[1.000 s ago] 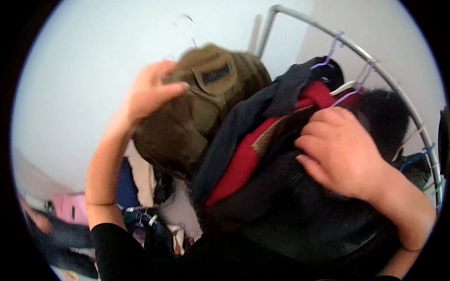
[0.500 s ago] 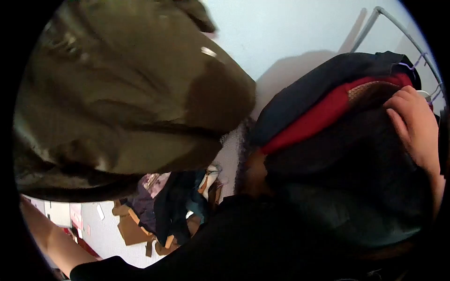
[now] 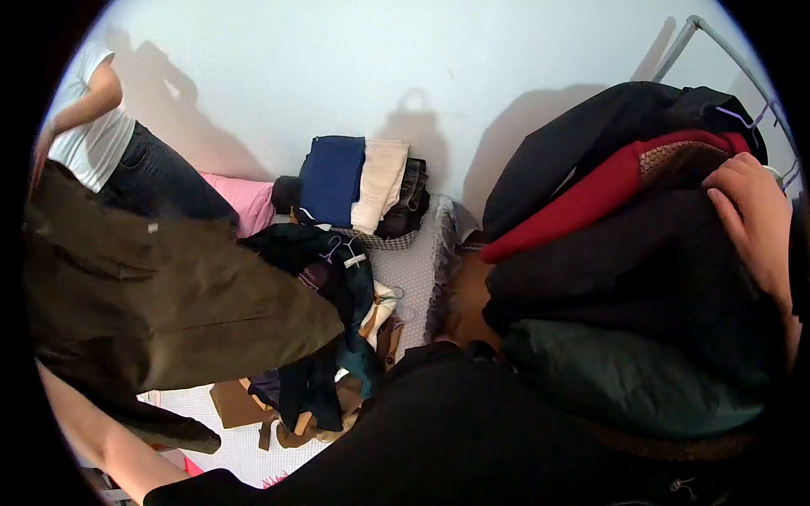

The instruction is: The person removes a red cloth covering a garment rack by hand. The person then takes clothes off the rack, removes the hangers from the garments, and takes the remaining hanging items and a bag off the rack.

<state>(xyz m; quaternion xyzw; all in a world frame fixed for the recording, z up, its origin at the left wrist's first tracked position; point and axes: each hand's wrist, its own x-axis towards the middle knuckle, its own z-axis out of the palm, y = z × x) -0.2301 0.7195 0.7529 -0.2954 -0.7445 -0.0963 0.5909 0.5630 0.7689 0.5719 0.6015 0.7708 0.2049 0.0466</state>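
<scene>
The olive coat lies at nine o'clock from the right hand, long axis ten to four; the left forearm is nearer. The right fingers curl against a black jacket, grip unconfirmed; left hand out of view, hold undeterminable.

Creased olive-brown jacket, aslant and loosely spread at left; black garment in soft folds at right

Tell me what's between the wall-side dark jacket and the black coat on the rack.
Head view: a red garment hangs between the dark jacket and black coat, with tan patterned fabric showing too.
</scene>
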